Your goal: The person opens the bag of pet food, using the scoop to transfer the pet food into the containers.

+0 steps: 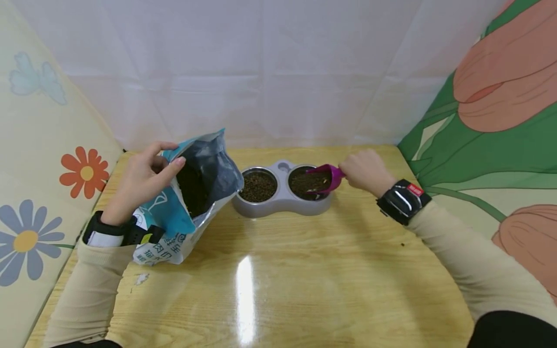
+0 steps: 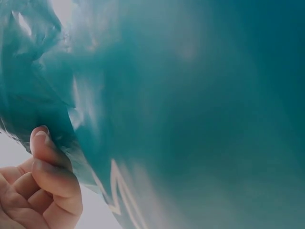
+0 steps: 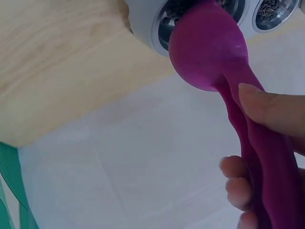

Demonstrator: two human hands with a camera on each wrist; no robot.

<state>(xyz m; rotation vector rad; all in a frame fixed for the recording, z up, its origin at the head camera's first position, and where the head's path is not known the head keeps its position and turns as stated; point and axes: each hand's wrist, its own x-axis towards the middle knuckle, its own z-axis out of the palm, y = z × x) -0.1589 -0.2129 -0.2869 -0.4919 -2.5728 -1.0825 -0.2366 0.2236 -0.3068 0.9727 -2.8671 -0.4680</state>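
A person at a wooden table [image 1: 283, 270] tips a magenta scoop [image 1: 324, 177] over the right-hand well of a grey double bowl [image 1: 282, 199], near the table's far edge. The right hand [image 1: 364, 171] grasps the scoop by its handle, thumb on top and fingers curled beneath, as the right wrist view shows. The scoop's long axis runs roughly sideways across the table, handle toward the right hand, cup pointing left over the bowl's right well; brown kibble [image 1: 310, 182] lies in the cup and in the well below. The left well is also filled with kibble.

The left hand [image 1: 141, 181] pinches the top edge of a teal and silver bag [image 1: 191, 203], holding its mouth open and tilted toward the bowl. The bag stands on the table just left of the bowl, close but not touching as far as the head view shows. The right hand is the nearer to the bowl; the bag's mouth lies to the scoop's left, beyond the left well.

Flower-patterned cloth [image 1: 500, 111] hangs on both sides.
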